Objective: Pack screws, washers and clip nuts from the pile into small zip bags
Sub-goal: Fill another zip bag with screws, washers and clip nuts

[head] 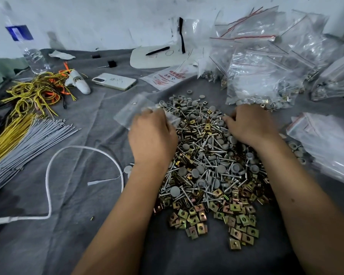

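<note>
**A:** Across the grey cloth (72, 225), what's the layout, biggest first, all taken from the pile?

**B:** Beyond the pile on its right I see the heap of bags (266, 62), clear with red zip lines, many already holding parts. I judge that's where finished ones go, close enough to drop without a stretch. The pile (209, 171) itself sits dead centre, between both forearms, so either hand gets into it. Screws (187, 194) and grey washers (196, 172) are mixed through its middle; clip nuts (235, 233) spread along its near edge.

**A:** And the wires?

**B:** Well left of the pile, a wire bundle (28, 139) and a white cable (50, 195), parked away from the work, I'd guess.

**A:** Hands?

**B:** My left hand (152, 138) is at the pile's far-left edge, fingers curled round an empty bag (130, 111), gripping it beside the parts so it can be filled there. My right hand (250, 126) rests on the pile's far-right side, fingers bent down into the parts; whether they've pinched anything I cannot tell.
</note>
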The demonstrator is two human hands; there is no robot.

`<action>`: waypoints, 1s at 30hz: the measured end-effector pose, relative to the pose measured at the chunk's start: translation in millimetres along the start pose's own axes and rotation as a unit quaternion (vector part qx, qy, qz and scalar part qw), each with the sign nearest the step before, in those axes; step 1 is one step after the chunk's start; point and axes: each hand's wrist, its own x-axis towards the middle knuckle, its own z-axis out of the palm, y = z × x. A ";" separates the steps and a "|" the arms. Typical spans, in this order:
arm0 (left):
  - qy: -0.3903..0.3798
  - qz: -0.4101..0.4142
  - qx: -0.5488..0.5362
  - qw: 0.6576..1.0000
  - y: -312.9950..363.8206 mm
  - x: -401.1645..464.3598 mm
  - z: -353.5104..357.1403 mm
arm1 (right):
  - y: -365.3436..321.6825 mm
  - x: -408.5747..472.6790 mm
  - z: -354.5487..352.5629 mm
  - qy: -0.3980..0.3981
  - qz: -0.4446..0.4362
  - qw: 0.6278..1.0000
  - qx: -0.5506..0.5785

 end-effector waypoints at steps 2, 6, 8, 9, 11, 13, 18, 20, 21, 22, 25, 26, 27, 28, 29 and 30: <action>-0.028 -0.007 -0.036 0.999 -0.2 -0.6 4.6 | 0.3 0.5 -1.8 -0.014 -0.032 0.999 0.026; -0.031 -0.048 -0.117 0.991 -2.0 0.9 6.8 | -16.2 -7.8 -0.9 -0.006 -0.090 0.978 0.186; -0.042 -0.086 -0.144 0.985 -5.0 2.6 6.6 | -24.8 -12.8 -0.3 0.012 -0.105 0.964 0.245; -0.049 -0.108 -0.157 0.981 -6.7 3.7 5.9 | -27.1 -14.1 -0.4 0.029 -0.107 0.959 0.260; -0.069 -0.142 -0.179 0.971 -9.9 6.1 3.6 | -29.2 -15.1 -1.3 0.065 -0.112 0.946 0.296; -0.091 -0.153 -0.196 0.964 -10.6 6.9 1.2 | -32.7 -19.0 -3.1 0.086 -0.135 0.925 0.344; -0.112 -0.094 -0.206 0.968 -2.5 4.0 -3.4 | -52.1 -31.7 -0.2 0.030 -0.299 0.872 0.386; -0.104 -0.099 -0.229 0.963 -1.8 4.5 -3.0 | -55.7 -32.0 3.0 0.017 -0.329 0.872 0.362; -0.103 -0.113 -0.243 0.958 -2.1 5.0 -2.5 | -55.5 -31.4 4.2 0.019 -0.331 0.876 0.351; -0.103 -0.128 -0.255 0.953 -2.5 5.8 -1.8 | -54.0 -30.5 5.0 0.022 -0.327 0.880 0.345; -0.072 -0.158 -0.282 0.943 -2.5 7.8 -3.5 | -47.5 -26.6 6.2 0.019 -0.310 0.886 0.344; -0.049 -0.162 -0.290 0.942 -2.5 8.6 -4.0 | -46.5 -25.7 6.5 0.018 -0.304 0.890 0.339; -0.024 -0.161 -0.293 0.942 -2.3 9.1 -4.5 | -46.4 -25.1 7.4 0.021 -0.299 0.895 0.330; -0.003 -0.156 -0.291 0.944 -2.0 9.2 -4.9 | -46.5 -24.8 8.3 0.025 -0.294 0.900 0.320; 0.012 -0.147 -0.288 0.946 -1.4 8.7 -4.7 | -47.2 -24.5 9.1 0.028 -0.289 0.905 0.311; 0.018 -0.135 -0.285 0.949 -0.6 7.8 -4.5 | -48.0 -24.6 9.2 0.029 -0.284 0.909 0.305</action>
